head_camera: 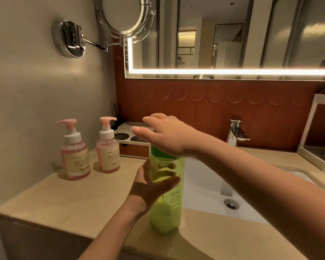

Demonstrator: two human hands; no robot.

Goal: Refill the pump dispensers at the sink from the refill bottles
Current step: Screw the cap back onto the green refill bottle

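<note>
- Fingers (166, 182) of the left hand (146, 188) wrap the green refill bottle (167, 212), upright on the desk (64, 199).
- Right hand (167, 137) rests flat on its lid (158, 153), fingers straight.

Two clear pump dispensers stand upright, side by side, on the counter (64, 199). Each holds pink liquid, with a pink pump head, white collar and cream "YAPING" label. The left dispenser (74, 156) has its nozzle pointing left; the right dispenser (108, 149) points right. Well apart to their right, a translucent green refill bottle (169, 194) stands upright, gripped by the left hand (148, 188).
</note>
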